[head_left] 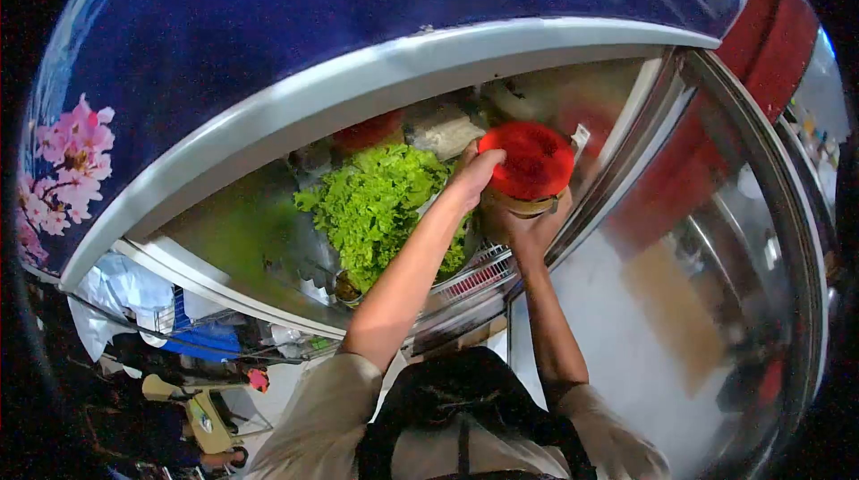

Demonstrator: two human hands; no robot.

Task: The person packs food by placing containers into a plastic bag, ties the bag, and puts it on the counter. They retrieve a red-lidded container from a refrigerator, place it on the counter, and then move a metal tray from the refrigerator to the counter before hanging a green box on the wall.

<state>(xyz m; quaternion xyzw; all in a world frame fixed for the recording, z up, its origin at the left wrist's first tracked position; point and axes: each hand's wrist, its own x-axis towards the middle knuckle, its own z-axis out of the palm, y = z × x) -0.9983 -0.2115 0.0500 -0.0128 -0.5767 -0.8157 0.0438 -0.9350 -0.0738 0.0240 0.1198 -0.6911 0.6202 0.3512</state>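
A round container with a red lid (528, 161) is between my two hands at the right part of an open display case. My left hand (477, 174) grips the lid's left edge, its thumb on top. Below the lid, my right hand (535, 222) wraps round the container's side. To the left of the container lies a large bunch of green leafy lettuce (380, 203). A pale wrapped item (446, 137) rests behind my left hand.
A white frame rim (295, 86) curves above the opening. Glass panes (707, 238) stand on the right. A white wire rack (483, 276) is near my forearms. At the lower left are a yellow chair (208, 422) and another person's arm (217, 458).
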